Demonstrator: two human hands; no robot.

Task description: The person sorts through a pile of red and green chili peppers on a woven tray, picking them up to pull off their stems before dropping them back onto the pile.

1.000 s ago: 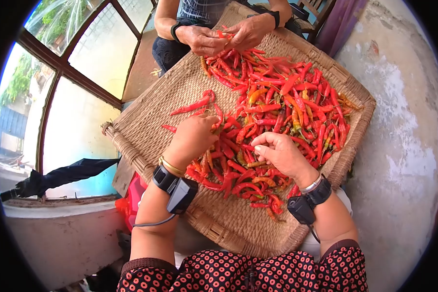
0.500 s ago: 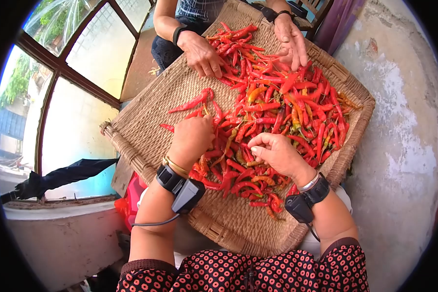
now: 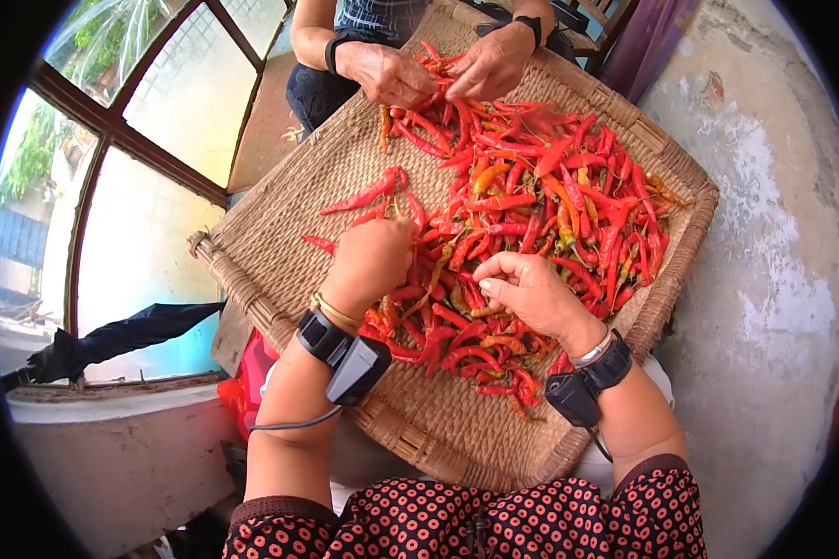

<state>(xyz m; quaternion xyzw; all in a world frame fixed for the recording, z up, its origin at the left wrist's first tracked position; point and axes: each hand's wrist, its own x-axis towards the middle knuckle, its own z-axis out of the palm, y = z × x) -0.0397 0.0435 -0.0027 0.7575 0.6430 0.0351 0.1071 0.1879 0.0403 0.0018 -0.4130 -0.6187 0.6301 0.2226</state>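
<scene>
Head view. Long red chili peppers [image 3: 522,186] lie heaped over the middle and far side of the square woven straw tray [image 3: 280,233]. Your left hand [image 3: 371,261] sits knuckles-up on the heap's near-left edge; its fingers are hidden, so the grip can't be told. Your right hand [image 3: 531,291] is just beside it, fingertips pinched to thumb, contents unclear. Both have barely shifted. The co-worker's hands [image 3: 391,74], spread a moment ago, now meet at the tray's far edge.
</scene>
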